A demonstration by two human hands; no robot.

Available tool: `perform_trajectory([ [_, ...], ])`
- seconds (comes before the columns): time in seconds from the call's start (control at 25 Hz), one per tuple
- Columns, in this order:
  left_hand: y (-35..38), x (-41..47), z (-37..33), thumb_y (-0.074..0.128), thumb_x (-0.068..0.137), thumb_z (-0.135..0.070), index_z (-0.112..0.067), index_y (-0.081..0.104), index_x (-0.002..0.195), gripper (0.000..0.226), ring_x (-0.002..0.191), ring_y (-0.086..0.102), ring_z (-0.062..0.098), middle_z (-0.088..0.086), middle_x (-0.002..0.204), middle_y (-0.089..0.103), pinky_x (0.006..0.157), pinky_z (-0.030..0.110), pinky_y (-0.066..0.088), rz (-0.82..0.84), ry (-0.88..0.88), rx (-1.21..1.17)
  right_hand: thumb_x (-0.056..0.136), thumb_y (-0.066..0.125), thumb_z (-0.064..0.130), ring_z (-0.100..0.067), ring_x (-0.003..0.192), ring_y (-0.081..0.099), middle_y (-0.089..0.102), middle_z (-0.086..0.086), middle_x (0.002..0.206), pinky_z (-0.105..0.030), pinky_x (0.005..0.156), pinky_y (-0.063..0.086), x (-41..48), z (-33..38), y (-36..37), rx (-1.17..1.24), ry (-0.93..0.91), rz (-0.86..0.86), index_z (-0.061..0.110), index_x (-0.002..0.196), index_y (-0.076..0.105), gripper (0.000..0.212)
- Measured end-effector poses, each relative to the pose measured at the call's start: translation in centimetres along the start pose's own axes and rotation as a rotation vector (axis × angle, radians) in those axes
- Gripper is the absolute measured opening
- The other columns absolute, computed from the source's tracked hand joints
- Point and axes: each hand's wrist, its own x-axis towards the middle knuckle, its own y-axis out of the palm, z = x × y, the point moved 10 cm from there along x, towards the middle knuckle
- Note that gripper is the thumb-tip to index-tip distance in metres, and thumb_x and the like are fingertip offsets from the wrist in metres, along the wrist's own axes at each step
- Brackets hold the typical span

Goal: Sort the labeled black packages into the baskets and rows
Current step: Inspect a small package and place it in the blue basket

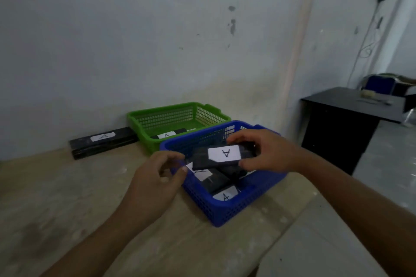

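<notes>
My right hand (265, 152) grips a black package (222, 157) with a white label marked A, held just above the blue basket (227, 211). Several more labeled black packages (212, 179) lie inside that basket. My left hand (157, 177) hovers at the basket's left rim with its fingers loosely curled, close to the held package's left end; I cannot tell whether it touches it. Behind stands a green basket (177, 117) with one labeled package (167, 134) in it. A long black package (102, 143) marked A lies by the wall to its left.
The baskets stand on a worn beige tabletop (67, 198) set against a pale wall. The table's right edge runs diagonally near the blue basket. A black desk (344, 123) with a blue chair behind it stands at the right.
</notes>
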Motion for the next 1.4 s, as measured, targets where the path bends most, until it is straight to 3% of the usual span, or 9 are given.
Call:
perform_trajectory([
  [0.16,5.2,-1.0,-2.1,0.064,0.085,-0.038,-0.037,0.06,0.097,0.013,0.104,0.052,-0.007,-0.024,0.11,0.053,0.091,0.018,0.042,0.229,0.224,0.229,0.074,0.075,0.021,-0.011,0.104,0.062,0.062,0.007,0.117,-0.033,0.092,0.055,-0.1,-7.4,-1.8,-0.094,0.192,0.12,0.035,0.113,0.061,0.043],
  [0.4,7.0,-2.6,-1.5,0.037,0.082,-0.074,-0.042,0.062,0.089,0.041,0.111,0.045,-0.011,-0.03,0.108,0.05,0.102,0.025,0.027,0.338,0.304,0.373,0.071,0.071,0.025,-0.015,0.107,0.06,0.064,0.006,0.116,-0.039,0.095,0.053,0.3,-10.6,-0.3,-0.08,0.282,0.304,0.035,0.112,0.06,0.043],
  [0.48,7.1,-2.9,-1.6,0.042,0.082,-0.072,-0.041,0.064,0.091,0.039,0.112,0.045,-0.009,-0.03,0.11,0.049,0.108,0.025,0.024,0.354,0.334,0.365,0.08,0.07,0.017,-0.015,0.108,0.057,0.061,0.004,0.118,-0.033,0.092,0.053,0.8,-11.4,-0.2,-0.079,0.32,0.337,0.031,0.115,0.059,0.04],
  [0.6,7.2,-3.0,-1.8,0.05,0.083,-0.066,-0.038,0.064,0.093,0.033,0.111,0.048,-0.003,-0.027,0.11,0.049,0.098,0.03,0.04,0.365,0.344,0.331,0.083,0.071,0.017,-0.014,0.104,0.058,0.061,0.006,0.111,-0.026,0.083,0.051,1.4,-12.7,0.0,-0.1,0.372,0.369,0.028,0.11,0.062,0.03],
  [0.72,7.1,-3.0,-1.8,0.051,0.083,-0.066,-0.038,0.064,0.093,0.032,0.111,0.047,-0.005,-0.028,0.11,0.048,0.093,0.029,0.043,0.352,0.358,0.321,0.086,0.067,0.014,-0.014,0.105,0.059,0.063,0.006,0.111,-0.031,0.092,0.052,2.0,-13.7,0.5,-0.165,0.396,0.345,0.027,0.109,0.064,0.026],
  [0.92,6.9,-3.0,-1.9,0.05,0.083,-0.067,-0.039,0.064,0.092,0.033,0.111,0.046,-0.008,-0.03,0.111,0.046,0.092,0.025,0.042,0.321,0.383,0.318,0.086,0.067,0.018,-0.018,0.113,0.056,0.058,-0.002,0.127,-0.036,0.099,0.049,2.6,-13.8,1.3,-0.339,0.411,0.334,0.021,0.137,0.046,0.055],
  [1.08,6.9,-3.0,-1.7,0.048,0.082,-0.07,-0.039,0.063,0.094,0.037,0.111,0.045,-0.008,-0.031,0.113,0.043,0.092,0.024,0.043,0.318,0.374,0.303,0.092,0.054,0.004,-0.022,0.12,0.053,0.054,-0.007,0.138,-0.034,0.099,0.045,2.9,-12.5,1.6,-0.4,0.347,0.269,0.015,0.151,0.026,0.067],
  [1.24,6.6,-3.1,-1.3,0.041,0.075,-0.079,-0.043,0.06,0.101,0.048,0.125,0.037,-0.007,-0.026,0.133,0.037,0.102,0.025,0.038,0.325,0.316,0.305,0.086,0.068,0.012,-0.019,0.107,0.058,0.061,-0.008,0.128,-0.031,0.093,0.047,2.7,-12.1,1.5,-0.418,0.353,0.233,0.013,0.148,0.029,0.074],
  [1.4,3.3,-3.1,-1.6,0.052,0.081,-0.061,-0.042,0.058,0.104,0.03,0.124,0.046,0.001,-0.017,0.136,0.043,0.099,0.027,0.042,0.249,0.346,0.305,0.09,0.065,0.021,-0.016,0.099,0.062,0.065,-0.004,0.115,-0.029,0.088,0.052,4.0,-10.0,1.1,-0.46,0.296,0.131,0.014,0.14,0.043,0.055],
])
